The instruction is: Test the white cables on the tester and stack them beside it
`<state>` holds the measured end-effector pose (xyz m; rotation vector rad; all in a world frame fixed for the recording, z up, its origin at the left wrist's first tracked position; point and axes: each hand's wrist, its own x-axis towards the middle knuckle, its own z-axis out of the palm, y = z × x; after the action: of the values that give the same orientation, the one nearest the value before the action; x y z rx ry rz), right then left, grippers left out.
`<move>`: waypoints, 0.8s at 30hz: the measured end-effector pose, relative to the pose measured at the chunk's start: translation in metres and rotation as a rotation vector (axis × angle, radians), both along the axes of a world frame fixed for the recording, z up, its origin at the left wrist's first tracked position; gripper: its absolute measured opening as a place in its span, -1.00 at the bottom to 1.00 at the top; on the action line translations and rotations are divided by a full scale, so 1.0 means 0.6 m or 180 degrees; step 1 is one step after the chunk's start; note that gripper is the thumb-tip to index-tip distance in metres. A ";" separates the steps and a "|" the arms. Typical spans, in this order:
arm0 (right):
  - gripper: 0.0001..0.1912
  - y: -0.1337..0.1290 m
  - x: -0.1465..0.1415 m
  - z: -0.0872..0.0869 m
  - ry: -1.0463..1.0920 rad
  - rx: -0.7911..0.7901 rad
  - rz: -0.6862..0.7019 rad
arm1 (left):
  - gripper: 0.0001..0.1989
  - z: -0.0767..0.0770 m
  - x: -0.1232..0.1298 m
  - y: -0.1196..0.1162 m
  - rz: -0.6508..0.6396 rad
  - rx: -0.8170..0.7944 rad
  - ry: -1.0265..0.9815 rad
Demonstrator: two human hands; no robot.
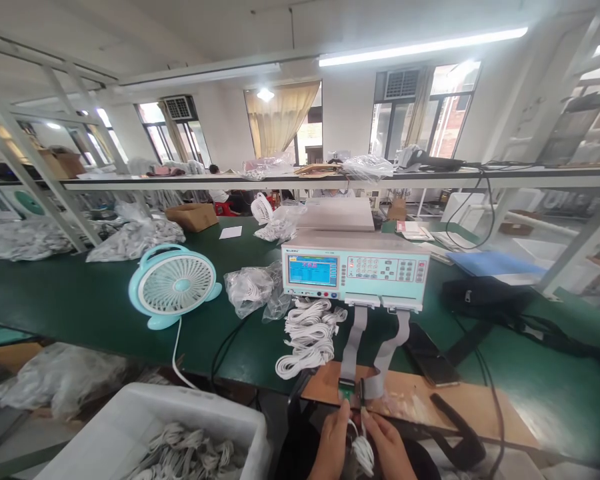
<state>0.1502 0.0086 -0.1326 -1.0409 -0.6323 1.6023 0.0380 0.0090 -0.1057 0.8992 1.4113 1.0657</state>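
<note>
At the bench's front edge, my left hand (334, 435) pinches one end of a white cable against a small green circuit board (347, 391). Beside it, my right hand (384, 441) pinches the cable's other end below a second, dark connector (363, 392). The coiled white cable (364, 457) hangs between both hands. Grey ribbon cables (353, 343) run from these connectors up to a tester (355, 275) with a lit blue screen. Whether the plugs sit fully in the sockets is hidden by my fingers.
White coiled cables (310, 339) lie stacked left of the ribbon cables. A white bin (230, 413) with more cables stands at lower left. A blue fan (177, 285), bagged cables (250, 290), a phone (431, 355) and a black bag (485, 297) rest on the green bench (80, 283).
</note>
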 end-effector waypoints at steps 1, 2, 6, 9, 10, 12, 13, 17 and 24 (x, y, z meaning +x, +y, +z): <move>-0.63 0.000 -0.002 0.001 -0.0108 0.0057 -0.0030 | -0.44 0.000 0.002 0.001 0.0003 0.0032 -0.0007; -0.62 0.000 -0.004 0.003 -0.0239 0.0122 -0.0075 | -0.44 0.000 0.004 0.003 -0.0009 0.0066 -0.0023; -0.59 -0.020 -0.012 0.015 -0.0864 0.0353 -0.0314 | -0.41 -0.006 0.009 0.011 -0.0228 0.0042 -0.0142; -0.57 -0.047 -0.011 0.027 -0.1231 0.0407 -0.0399 | -0.39 -0.016 0.013 0.013 -0.0414 -0.0118 -0.0380; -0.58 -0.055 -0.009 0.033 -0.1300 0.0443 -0.0368 | -0.40 -0.017 0.014 0.013 -0.0433 -0.0149 -0.0509; -0.65 -0.069 -0.004 0.047 -0.1379 0.0629 -0.0188 | -0.45 -0.015 0.015 0.010 -0.0428 -0.0190 -0.0746; -0.68 -0.074 -0.001 0.055 -0.1427 0.0791 -0.0060 | -0.47 -0.011 0.014 0.008 -0.0419 -0.0202 -0.0824; -0.76 -0.083 0.016 0.084 -0.1859 0.1465 0.0337 | -0.47 0.006 0.012 0.000 -0.0478 -0.0182 -0.0946; -0.82 -0.061 0.031 0.068 -0.1865 0.1438 0.0321 | -0.51 -0.004 0.013 -0.003 -0.0463 -0.0107 -0.0998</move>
<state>0.1688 -0.0283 -0.0921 -1.1396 -1.3879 1.1414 0.0456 0.0073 -0.1083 0.7606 1.0844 1.0197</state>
